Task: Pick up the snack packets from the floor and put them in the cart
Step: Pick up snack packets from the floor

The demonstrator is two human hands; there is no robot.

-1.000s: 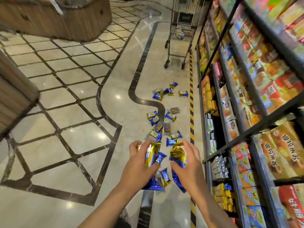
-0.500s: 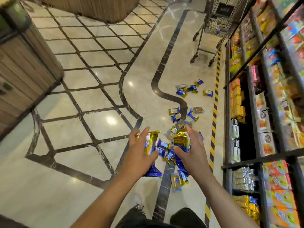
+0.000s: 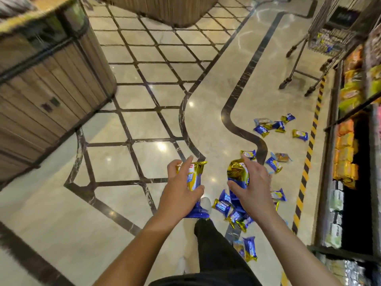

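Observation:
My left hand (image 3: 181,190) grips a tall blue and gold snack packet (image 3: 195,178). My right hand (image 3: 251,188) holds another gold and blue snack packet (image 3: 237,172), with more small ones hanging below it. Several loose blue and gold packets (image 3: 270,126) lie scattered on the marble floor ahead, and more packets (image 3: 250,247) lie near my feet. The wire shopping cart (image 3: 329,36) stands far ahead at the top right, beside the shelves, with some packets inside it.
Stocked store shelves (image 3: 354,141) run along the right edge behind a yellow and black floor stripe (image 3: 307,168). Wooden display counters stand at the left (image 3: 51,83) and top middle (image 3: 171,9). My dark trouser leg (image 3: 214,250) is below my hands.
The view has swung left and down, so the cart now sits farther to the upper right. My hands have moved apart, each still gripping its packets. My leg has come into view.

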